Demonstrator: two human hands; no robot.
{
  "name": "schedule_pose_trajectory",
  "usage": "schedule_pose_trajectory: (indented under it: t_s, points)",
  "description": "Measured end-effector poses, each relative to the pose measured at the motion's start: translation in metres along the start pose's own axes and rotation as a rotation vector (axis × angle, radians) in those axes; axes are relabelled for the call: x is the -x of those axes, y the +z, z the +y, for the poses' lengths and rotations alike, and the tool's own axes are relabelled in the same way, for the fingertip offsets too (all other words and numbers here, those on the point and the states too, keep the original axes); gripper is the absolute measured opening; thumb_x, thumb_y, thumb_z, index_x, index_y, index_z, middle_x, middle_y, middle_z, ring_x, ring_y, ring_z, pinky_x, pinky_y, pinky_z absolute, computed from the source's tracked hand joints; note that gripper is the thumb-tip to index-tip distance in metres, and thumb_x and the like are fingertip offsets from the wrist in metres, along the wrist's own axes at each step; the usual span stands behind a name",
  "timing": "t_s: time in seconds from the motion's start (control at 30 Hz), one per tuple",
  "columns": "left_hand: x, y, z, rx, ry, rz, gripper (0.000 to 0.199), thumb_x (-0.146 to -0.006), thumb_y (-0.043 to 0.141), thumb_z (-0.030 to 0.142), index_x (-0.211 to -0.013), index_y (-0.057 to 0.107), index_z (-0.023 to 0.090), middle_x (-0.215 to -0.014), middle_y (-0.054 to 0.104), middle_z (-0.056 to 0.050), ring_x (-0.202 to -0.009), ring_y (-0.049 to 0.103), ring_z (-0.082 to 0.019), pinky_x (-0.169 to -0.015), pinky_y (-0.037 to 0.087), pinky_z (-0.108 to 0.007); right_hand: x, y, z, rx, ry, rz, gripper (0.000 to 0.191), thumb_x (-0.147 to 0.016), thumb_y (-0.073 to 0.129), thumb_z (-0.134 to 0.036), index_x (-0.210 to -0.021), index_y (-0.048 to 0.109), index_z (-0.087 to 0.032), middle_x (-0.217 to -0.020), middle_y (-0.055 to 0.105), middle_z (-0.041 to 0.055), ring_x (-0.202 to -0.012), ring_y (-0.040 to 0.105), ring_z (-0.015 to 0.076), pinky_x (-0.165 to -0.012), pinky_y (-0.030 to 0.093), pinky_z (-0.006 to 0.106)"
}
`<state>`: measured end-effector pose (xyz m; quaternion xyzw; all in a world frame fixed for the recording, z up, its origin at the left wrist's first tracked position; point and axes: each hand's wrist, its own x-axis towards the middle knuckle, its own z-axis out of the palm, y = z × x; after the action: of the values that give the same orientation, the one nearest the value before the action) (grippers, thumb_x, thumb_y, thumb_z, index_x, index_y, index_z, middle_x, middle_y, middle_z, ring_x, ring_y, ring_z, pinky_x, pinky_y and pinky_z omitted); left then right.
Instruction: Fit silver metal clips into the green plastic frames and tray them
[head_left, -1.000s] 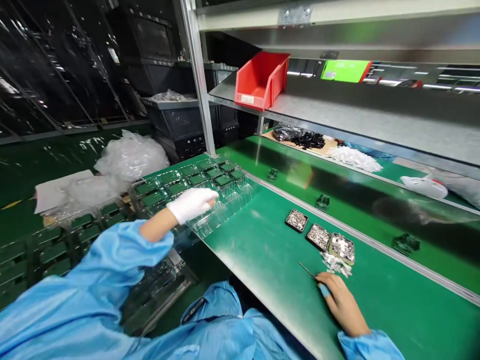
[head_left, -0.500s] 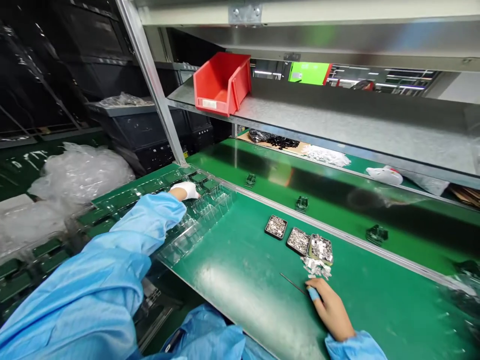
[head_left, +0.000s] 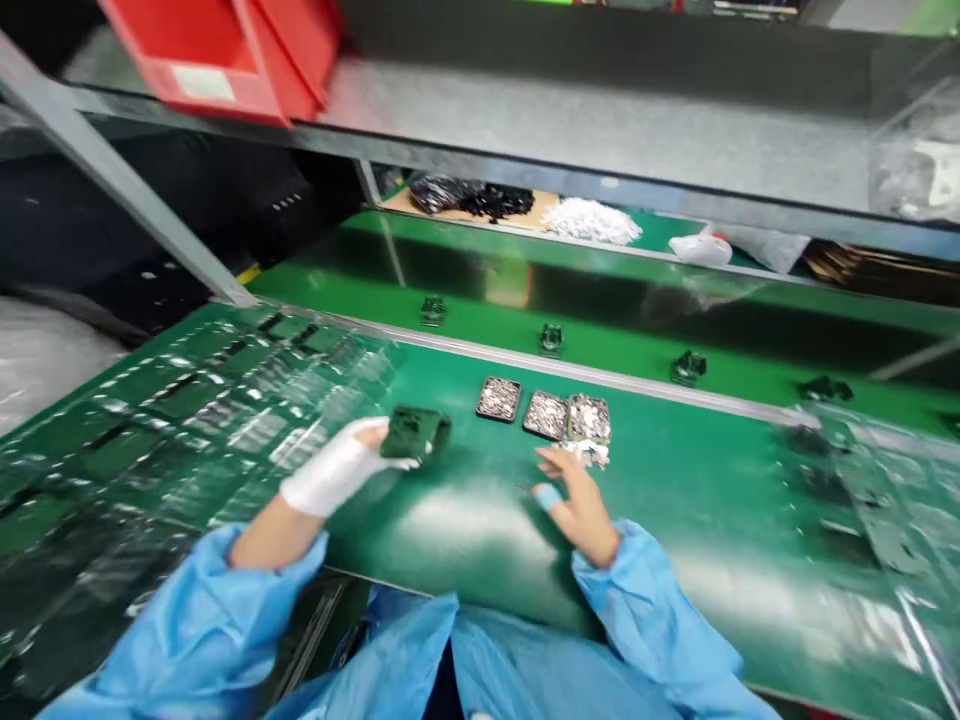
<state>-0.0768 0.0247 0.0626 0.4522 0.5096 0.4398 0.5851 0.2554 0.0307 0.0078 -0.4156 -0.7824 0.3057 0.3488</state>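
I had the white-gloved left hand (head_left: pixel 337 470) closed at the fingers on the edge of a dark green square part (head_left: pixel 414 433), over the surface (head_left: pixel 480 520) and to the left of the dishes (head_left: pixel 496 417); the right hand (head_left: pixel 575 503) stood with thumb and fingers loosely parted, near some loose silver strips (head_left: pixel 598 455), and I could not tell whether it gripped anything. The work looked partway along, as I judged it; this one part was out of the clear trays (head_left: pixel 371 368), though I could not tell whether anything was fitted to it; a spaced row of dark pieces (head_left: pixel 551 340) sat beyond the metal rail (head_left: pixel 495 353); the dishes were well filled with metal bits (head_left: pixel 499 396); more parts seemed left in the trays, but blur kept me from counting them.
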Motion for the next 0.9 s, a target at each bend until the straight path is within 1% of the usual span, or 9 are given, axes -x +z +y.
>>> schedule_pose_trajectory:
  t_s: [0.07, 0.13, 0.17, 0.27, 0.4, 0.5, 0.6, 0.73, 0.9]
  points:
    - [0.003, 0.052, -0.032, 0.12, -0.165, -0.17, 0.036, -0.071, 0.062, 0.051, -0.081, 0.068, 0.017, -0.078, 0.07, -0.007, -0.069, 0.064, -0.022, -0.064, 0.054, -0.033, -0.006, 0.019, -0.021, -0.083, -0.095, -0.08, 0.071, -0.08, 0.061, -0.04, -0.141, 0.032, -0.02, -0.143, 0.04, 0.0151, -0.129, 0.043, 0.0277, -0.102, 0.043, 0.043]
    - [0.003, 0.084, -0.054, 0.16, -0.228, -0.222, 0.04, -0.074, 0.055, 0.056, -0.078, 0.066, 0.018, -0.073, 0.069, -0.007, -0.066, 0.064, -0.022, -0.061, 0.053, -0.034, -0.007, 0.031, -0.032, -0.135, -0.109, -0.108, 0.076, -0.08, 0.062, -0.039, -0.144, 0.026, -0.02, -0.142, 0.039, 0.0153, -0.132, 0.04, 0.026, -0.106, 0.038, 0.043]
    - [0.001, 0.091, -0.061, 0.144, -0.246, -0.252, 0.041, -0.075, 0.053, 0.057, -0.077, 0.065, 0.018, -0.07, 0.068, -0.007, -0.064, 0.063, -0.022, -0.059, 0.053, -0.034, -0.006, 0.034, -0.033, -0.147, -0.092, -0.111, 0.074, -0.081, 0.061, -0.037, -0.144, 0.026, -0.02, -0.139, 0.043, 0.0148, -0.129, 0.043, 0.0249, -0.106, 0.039, 0.042]
    - [-0.015, 0.082, -0.058, -0.117, -0.193, -0.278, 0.039, -0.078, 0.053, 0.053, -0.079, 0.064, 0.016, -0.07, 0.067, -0.007, -0.061, 0.061, -0.02, -0.056, 0.05, -0.03, -0.004, 0.033, -0.03, -0.131, -0.055, -0.156, 0.067, -0.082, 0.059, -0.033, -0.142, 0.032, -0.02, -0.13, 0.051, 0.0132, -0.119, 0.051, 0.0235, -0.101, 0.043, 0.039]
    - [-0.06, 0.055, -0.032, -0.756, 0.166, -0.022, 0.033, -0.086, 0.043, 0.043, -0.077, 0.061, 0.017, -0.074, 0.066, -0.004, -0.067, 0.06, -0.017, -0.064, 0.047, -0.027, -0.01, 0.032, -0.021, -0.01, -0.1, -0.398, 0.069, -0.079, 0.062, -0.034, -0.141, 0.035, -0.018, -0.13, 0.052, 0.014, -0.118, 0.051, 0.0264, -0.101, 0.042, 0.041]
    - [-0.099, 0.058, -0.022, -1.241, 0.304, 0.009, 0.033, -0.09, 0.037, 0.035, -0.082, 0.065, 0.018, -0.084, 0.066, -0.006, -0.081, 0.06, -0.02, -0.074, 0.046, -0.03, -0.013, 0.032, -0.017, 0.006, -0.107, -0.499, 0.068, -0.081, 0.061, -0.034, -0.142, 0.034, -0.018, -0.137, 0.046, 0.013, -0.124, 0.046, 0.0253, -0.105, 0.038, 0.04]
    - [-0.126, 0.071, -0.025, -1.38, 0.315, -0.006, 0.029, -0.087, 0.041, 0.027, -0.092, 0.068, 0.018, -0.097, 0.065, -0.01, -0.092, 0.058, -0.024, -0.08, 0.044, -0.033, -0.012, 0.024, -0.01, -0.041, -0.099, -0.416, 0.064, -0.082, 0.062, -0.037, -0.139, 0.038, -0.018, -0.14, 0.044, 0.0126, -0.128, 0.042, 0.0242, -0.107, 0.035, 0.039]
    - [-0.139, 0.08, -0.031, -1.517, 0.302, -0.048, 0.026, -0.084, 0.045, 0.022, -0.092, 0.07, 0.018, -0.095, 0.064, -0.011, -0.092, 0.057, -0.026, -0.075, 0.043, -0.035, -0.007, 0.01, 0.005, 0.013, -0.025, -0.27, 0.035, -0.085, 0.057, -0.027, -0.119, 0.054, -0.018, -0.117, 0.057, 0.0108, -0.109, 0.052, 0.0219, -0.095, 0.043, 0.038]
    - [-0.141, 0.082, -0.034, -1.618, 0.274, -0.087, 0.025, -0.086, 0.044, 0.022, -0.089, 0.069, 0.017, -0.093, 0.064, -0.012, -0.09, 0.057, -0.026, -0.071, 0.043, -0.035, -0.003, 0.007, 0.021, 0.246, 0.028, -0.366, 0.024, -0.08, 0.058, -0.013, -0.103, 0.058, -0.018, -0.105, 0.059, 0.0074, -0.097, 0.051, 0.0217, -0.089, 0.041, 0.037]
